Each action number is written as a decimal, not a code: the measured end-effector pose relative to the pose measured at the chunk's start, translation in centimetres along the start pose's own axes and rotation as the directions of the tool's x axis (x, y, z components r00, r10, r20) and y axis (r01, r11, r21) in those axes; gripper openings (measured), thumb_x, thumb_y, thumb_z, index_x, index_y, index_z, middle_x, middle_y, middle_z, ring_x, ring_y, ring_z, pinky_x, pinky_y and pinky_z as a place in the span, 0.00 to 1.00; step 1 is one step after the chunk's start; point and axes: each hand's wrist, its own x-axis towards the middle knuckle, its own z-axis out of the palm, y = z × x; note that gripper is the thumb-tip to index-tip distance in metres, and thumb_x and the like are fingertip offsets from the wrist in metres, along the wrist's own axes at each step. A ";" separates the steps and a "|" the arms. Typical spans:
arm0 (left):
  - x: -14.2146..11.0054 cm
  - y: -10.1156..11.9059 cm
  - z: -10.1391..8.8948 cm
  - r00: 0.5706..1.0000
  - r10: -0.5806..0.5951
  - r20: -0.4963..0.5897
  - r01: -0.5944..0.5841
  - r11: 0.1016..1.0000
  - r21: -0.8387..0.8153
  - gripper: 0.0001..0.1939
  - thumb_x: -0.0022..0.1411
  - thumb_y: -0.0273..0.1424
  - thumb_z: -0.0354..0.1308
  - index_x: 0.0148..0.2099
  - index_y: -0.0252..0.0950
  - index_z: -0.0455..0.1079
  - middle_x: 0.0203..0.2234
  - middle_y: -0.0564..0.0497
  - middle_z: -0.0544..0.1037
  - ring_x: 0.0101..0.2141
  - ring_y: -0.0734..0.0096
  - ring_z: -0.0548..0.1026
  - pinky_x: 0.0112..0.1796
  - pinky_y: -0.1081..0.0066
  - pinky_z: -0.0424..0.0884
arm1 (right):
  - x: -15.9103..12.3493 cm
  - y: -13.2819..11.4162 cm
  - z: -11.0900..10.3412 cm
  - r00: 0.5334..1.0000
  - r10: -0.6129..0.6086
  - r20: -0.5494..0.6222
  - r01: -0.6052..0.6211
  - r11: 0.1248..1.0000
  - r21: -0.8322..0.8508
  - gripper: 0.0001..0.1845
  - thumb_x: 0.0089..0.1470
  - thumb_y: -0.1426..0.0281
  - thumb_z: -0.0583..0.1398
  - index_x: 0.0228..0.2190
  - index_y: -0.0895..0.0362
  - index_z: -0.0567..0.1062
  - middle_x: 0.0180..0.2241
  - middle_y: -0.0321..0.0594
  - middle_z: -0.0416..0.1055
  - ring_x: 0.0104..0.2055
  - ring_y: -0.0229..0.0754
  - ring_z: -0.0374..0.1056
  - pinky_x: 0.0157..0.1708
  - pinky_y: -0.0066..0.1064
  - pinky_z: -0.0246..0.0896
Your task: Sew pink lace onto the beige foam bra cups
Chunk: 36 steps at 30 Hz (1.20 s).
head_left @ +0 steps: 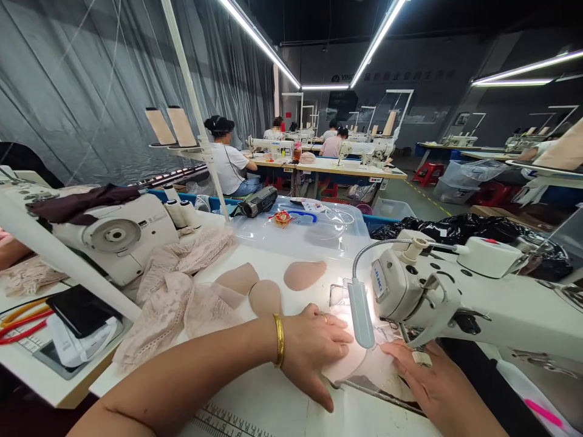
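Observation:
My left hand point(310, 349), with a gold bangle point(279, 341) at the wrist, lies with fingers spread on a pale pink cup-shaped fabric piece point(348, 365). Across from it, my right hand point(435, 379) rests its outstretched fingers on the sheer edge of the fabric beside the needle area of a white sewing machine point(496, 303). The machine head hides part of that hand and the needle. A small grey lamp point(361, 312) lights the cloth brightly. Left of my hands lie beige cup pieces point(265, 297) and another single cup point(304, 275).
Pink lace fabric point(168, 294) is heaped on the left of the table. A thread stand pole point(200, 115) rises behind it. A clear plastic lid point(300, 227) holds small items at the back. Black plastic bags point(473, 230) lie behind the machine. Other people sit at machines farther off.

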 end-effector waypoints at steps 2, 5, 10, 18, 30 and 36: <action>-0.1 -0.4 0.1 1.000 -0.001 0.001 0.001 1.000 -0.029 0.20 0.55 0.42 0.70 0.44 0.36 0.70 0.40 0.47 0.78 0.41 0.57 0.73 0.39 0.62 0.54 | 0.3 0.3 -0.5 1.000 -0.006 0.015 0.006 0.999 0.046 0.18 0.65 0.73 0.55 0.45 0.46 0.83 0.39 0.38 0.83 0.42 0.45 0.80 0.41 0.33 0.78; 0.6 -0.6 1.1 0.998 -0.024 -0.054 0.025 0.999 0.026 0.14 0.57 0.34 0.67 0.45 0.39 0.73 0.40 0.47 0.78 0.39 0.59 0.72 0.37 0.63 0.50 | 0.8 0.0 -1.5 0.998 0.031 0.059 -0.039 0.989 0.145 0.20 0.67 0.69 0.53 0.38 0.42 0.84 0.37 0.34 0.84 0.39 0.45 0.81 0.37 0.34 0.80; 1.7 -0.8 2.3 0.987 0.034 -0.155 -0.024 0.997 0.069 0.08 0.54 0.24 0.63 0.38 0.38 0.73 0.33 0.51 0.78 0.36 0.63 0.70 0.40 0.60 0.49 | 1.2 -0.4 -2.7 0.984 0.114 0.136 -0.155 0.926 0.346 0.16 0.70 0.57 0.56 0.47 0.42 0.84 0.45 0.35 0.84 0.45 0.48 0.82 0.43 0.37 0.81; 2.3 -1.8 1.6 0.981 0.064 -0.185 -0.039 0.990 0.133 0.07 0.55 0.20 0.61 0.34 0.37 0.73 0.33 0.53 0.79 0.33 0.66 0.70 0.44 0.57 0.48 | 0.1 -1.4 2.0 0.981 0.154 0.118 -0.169 0.976 0.133 0.19 0.70 0.61 0.55 0.57 0.46 0.79 0.55 0.45 0.79 0.54 0.54 0.78 0.51 0.51 0.77; 2.9 -2.6 1.0 0.984 0.059 -0.169 -0.037 0.991 0.128 0.08 0.52 0.21 0.61 0.31 0.39 0.73 0.33 0.55 0.81 0.33 0.67 0.72 0.50 0.55 0.52 | 0.2 -1.5 1.7 0.986 0.145 0.088 -0.149 0.988 0.048 0.19 0.69 0.61 0.57 0.56 0.48 0.79 0.56 0.42 0.78 0.56 0.55 0.74 0.54 0.52 0.74; 2.9 -3.0 0.9 0.981 0.078 -0.180 -0.059 0.992 0.108 0.07 0.51 0.21 0.62 0.30 0.39 0.71 0.32 0.57 0.80 0.34 0.68 0.73 0.51 0.56 0.52 | -0.2 -1.6 2.0 0.982 0.167 0.091 -0.169 0.985 0.017 0.21 0.70 0.59 0.55 0.58 0.47 0.78 0.56 0.41 0.79 0.56 0.54 0.75 0.52 0.50 0.76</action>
